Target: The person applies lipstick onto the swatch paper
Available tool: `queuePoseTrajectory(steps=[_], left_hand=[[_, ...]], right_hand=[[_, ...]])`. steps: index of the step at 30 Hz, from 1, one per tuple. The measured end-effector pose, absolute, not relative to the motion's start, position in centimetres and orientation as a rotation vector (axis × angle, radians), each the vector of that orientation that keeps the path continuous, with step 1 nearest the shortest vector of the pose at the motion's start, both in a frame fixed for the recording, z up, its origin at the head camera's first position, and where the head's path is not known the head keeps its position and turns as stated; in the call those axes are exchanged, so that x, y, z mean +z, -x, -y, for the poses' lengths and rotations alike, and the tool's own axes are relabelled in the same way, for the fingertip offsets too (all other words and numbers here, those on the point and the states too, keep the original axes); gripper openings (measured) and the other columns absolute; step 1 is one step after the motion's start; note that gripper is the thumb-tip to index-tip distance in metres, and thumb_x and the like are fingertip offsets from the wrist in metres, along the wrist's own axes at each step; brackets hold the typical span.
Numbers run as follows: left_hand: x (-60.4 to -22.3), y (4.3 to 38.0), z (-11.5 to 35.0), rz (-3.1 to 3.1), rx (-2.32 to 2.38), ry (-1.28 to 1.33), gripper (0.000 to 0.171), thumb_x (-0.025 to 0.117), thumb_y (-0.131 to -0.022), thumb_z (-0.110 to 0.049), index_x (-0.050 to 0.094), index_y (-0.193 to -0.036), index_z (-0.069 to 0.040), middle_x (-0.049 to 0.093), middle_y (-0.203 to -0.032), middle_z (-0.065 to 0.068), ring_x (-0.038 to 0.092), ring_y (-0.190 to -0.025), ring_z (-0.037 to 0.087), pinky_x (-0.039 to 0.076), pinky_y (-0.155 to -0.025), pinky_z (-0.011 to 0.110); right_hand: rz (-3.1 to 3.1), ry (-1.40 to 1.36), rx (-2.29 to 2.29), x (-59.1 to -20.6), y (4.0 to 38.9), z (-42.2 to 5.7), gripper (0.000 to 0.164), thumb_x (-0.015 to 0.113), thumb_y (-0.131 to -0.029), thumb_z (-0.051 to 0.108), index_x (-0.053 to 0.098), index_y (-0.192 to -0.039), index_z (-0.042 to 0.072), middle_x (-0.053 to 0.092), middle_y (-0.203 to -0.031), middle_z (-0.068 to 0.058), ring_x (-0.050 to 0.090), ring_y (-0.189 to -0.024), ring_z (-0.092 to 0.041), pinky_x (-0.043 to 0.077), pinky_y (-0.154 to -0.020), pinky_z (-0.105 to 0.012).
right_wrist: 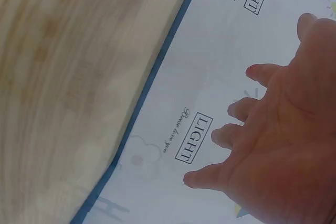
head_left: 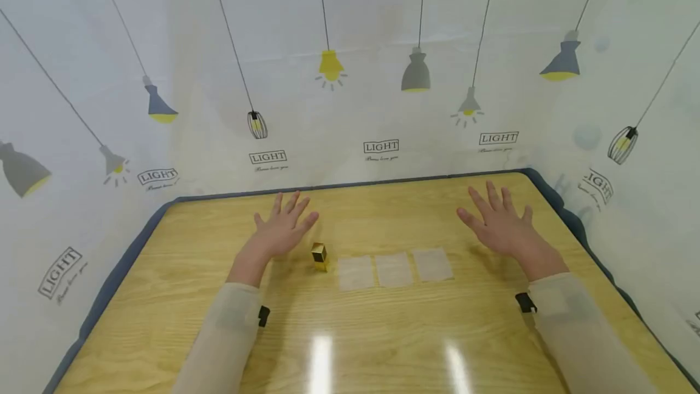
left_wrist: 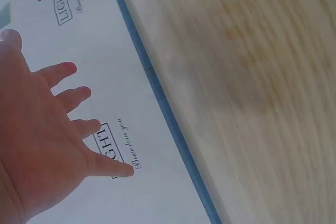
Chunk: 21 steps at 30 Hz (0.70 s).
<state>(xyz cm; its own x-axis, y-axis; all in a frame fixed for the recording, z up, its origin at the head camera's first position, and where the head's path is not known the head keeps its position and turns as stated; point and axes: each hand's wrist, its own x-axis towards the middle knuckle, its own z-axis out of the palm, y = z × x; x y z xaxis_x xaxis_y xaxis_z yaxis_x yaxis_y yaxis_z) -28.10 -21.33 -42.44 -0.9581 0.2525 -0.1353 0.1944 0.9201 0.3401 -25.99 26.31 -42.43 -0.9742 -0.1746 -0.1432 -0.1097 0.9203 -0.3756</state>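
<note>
My left hand (head_left: 281, 228) is held over the left part of the table with its fingers spread and nothing in it. Just right of it stands a small shiny gold block (head_left: 319, 256), part of which also shows at the top of the left wrist view. Over the right side, my right hand (head_left: 500, 227) has its fingers spread too and holds nothing. Between the hands lie three pale square sheets in a row: a left sheet (head_left: 355, 273), a middle sheet (head_left: 394, 270) and a right sheet (head_left: 432, 264).
The wooden table (head_left: 383, 333) has a dark blue edging (head_left: 350, 185) along its back and sides. A white curtain (head_left: 377, 108) printed with hanging lamps and the word LIGHT surrounds it. Black bands show at both sleeve cuffs.
</note>
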Motion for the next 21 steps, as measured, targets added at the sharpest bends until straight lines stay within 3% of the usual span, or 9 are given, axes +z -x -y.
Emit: queuePoseTrajectory(steps=[4,11,16,21], left_hand=[[-41.5,27.6,21.2,-2.9,0.57,-0.387,0.085,0.019,-0.106,-0.078,0.017,-0.172,-0.026,0.003,-0.182,0.002,-0.01,-0.168,0.037,-0.005,-0.119,0.088],[-40.0,26.6,21.0,-2.918,0.581,-0.478,0.083,0.023,-0.108,-0.073,0.024,-0.171,-0.018,0.019,-0.179,0.013,0.014,-0.166,0.043,0.015,-0.127,0.077],[-39.3,26.1,21.1,-2.89,0.663,-0.553,0.083,0.027,-0.109,-0.071,0.028,-0.169,-0.014,0.026,-0.176,0.016,0.023,-0.164,0.042,0.022,-0.133,0.062],[-38.5,25.3,21.1,-2.857,0.761,-0.562,0.081,0.034,-0.109,-0.069,0.033,-0.167,-0.013,0.035,-0.173,0.014,0.031,-0.161,0.039,0.027,-0.132,0.06]], right_hand=[[-2.945,0.241,-0.524,-41.8,26.1,-26.0,0.094,0.025,-0.105,0.079,0.002,-0.173,0.018,-0.019,-0.176,-0.025,-0.018,-0.16,-0.057,-0.012,-0.111,-0.091],[-2.929,0.301,-0.496,-40.3,26.2,-24.0,0.096,0.025,-0.103,0.081,-0.001,-0.173,0.02,-0.025,-0.176,-0.018,-0.022,-0.16,-0.052,-0.017,-0.111,-0.09],[-2.924,0.36,-0.488,-39.7,25.8,-21.7,0.096,0.027,-0.104,0.08,0.003,-0.173,0.018,-0.019,-0.177,-0.02,-0.018,-0.162,-0.052,-0.015,-0.113,-0.089],[-2.932,0.456,-0.477,-39.2,25.6,-18.7,0.092,0.029,-0.106,0.077,0.006,-0.173,0.019,-0.011,-0.179,-0.019,-0.01,-0.164,-0.05,-0.009,-0.117,-0.088]])
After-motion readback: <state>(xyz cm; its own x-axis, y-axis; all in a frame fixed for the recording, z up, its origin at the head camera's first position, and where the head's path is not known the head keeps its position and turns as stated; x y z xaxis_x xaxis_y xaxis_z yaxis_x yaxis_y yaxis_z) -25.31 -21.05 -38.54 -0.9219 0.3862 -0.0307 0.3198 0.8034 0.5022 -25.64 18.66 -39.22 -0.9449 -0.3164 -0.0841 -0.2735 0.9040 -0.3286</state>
